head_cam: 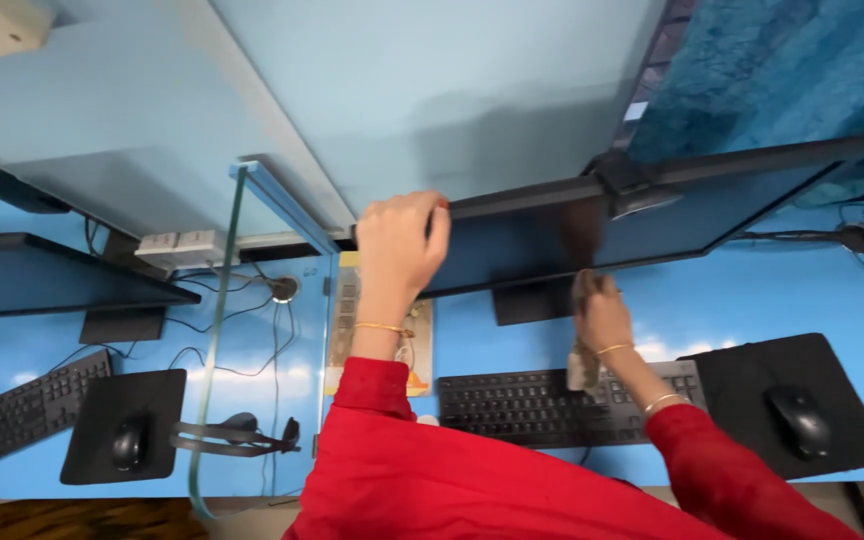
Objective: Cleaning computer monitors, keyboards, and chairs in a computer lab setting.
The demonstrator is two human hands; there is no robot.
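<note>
A black computer monitor (672,215) stands on a blue desk (752,300). My left hand (399,250) grips the monitor's upper left corner, fingers curled over its edge. My right hand (600,315) presses a crumpled brownish cloth (584,365) against the lower part of the dark screen; part of the cloth hangs below the hand. Both arms wear red sleeves and gold bangles. A black keyboard (522,405) lies in front of the monitor, under my arms.
A black mouse (800,420) rests on a black mouse pad (812,380) at right. A glass divider (217,330) separates a neighbouring place with a second monitor (42,275), keyboard (22,410), mouse (129,442) and headset (237,435). Cables run behind.
</note>
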